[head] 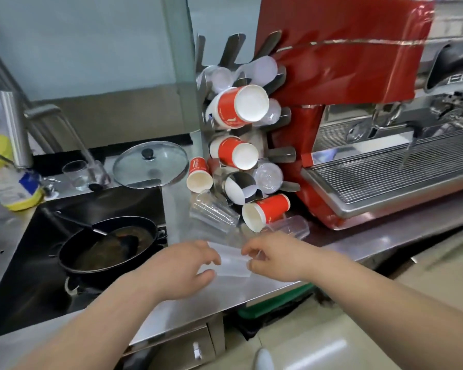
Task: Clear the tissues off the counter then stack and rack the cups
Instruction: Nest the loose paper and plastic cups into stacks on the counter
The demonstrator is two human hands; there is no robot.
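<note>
Steel counter (pixel 251 287): both hands on clear cup (pixel 231 263).

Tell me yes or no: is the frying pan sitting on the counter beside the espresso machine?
No, the frying pan sits down in the sink, on the far side of the cup rack from the espresso machine.

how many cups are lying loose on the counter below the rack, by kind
Red paper cups: 2, one by the pan lid, one near the coffee machine base
Clear plastic cups lying free: 2
Clear plastic cup between both hands: 1
Total: 5, leaving out cups on the rack
</note>
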